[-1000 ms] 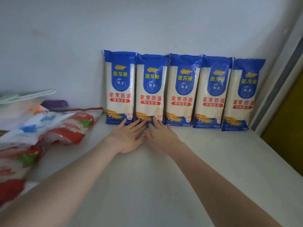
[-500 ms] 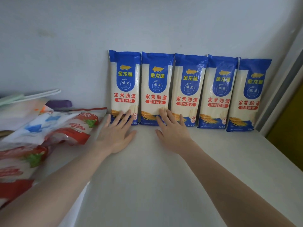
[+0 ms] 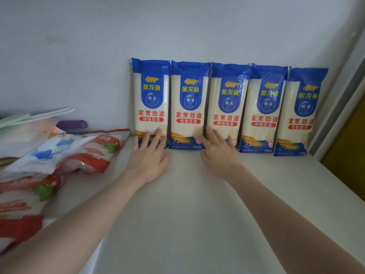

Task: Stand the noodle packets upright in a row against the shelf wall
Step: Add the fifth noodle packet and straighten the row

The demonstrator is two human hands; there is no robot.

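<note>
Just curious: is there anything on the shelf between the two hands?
In the head view, nothing lies between the left hand and the right hand; only bare shelf shows, with the second noodle packet behind.

A bare stretch of white shelf (image 3: 197,214) lies open from the near edge to the far wall, broken only by two forearms reaching across it. Five upright noodle packets (image 3: 227,107) fill the far wall side by side from centre to right, with no gaps between them. A pile of red and white bags (image 3: 59,155) blocks the left, and a door frame (image 3: 339,107) closes the right.
</note>
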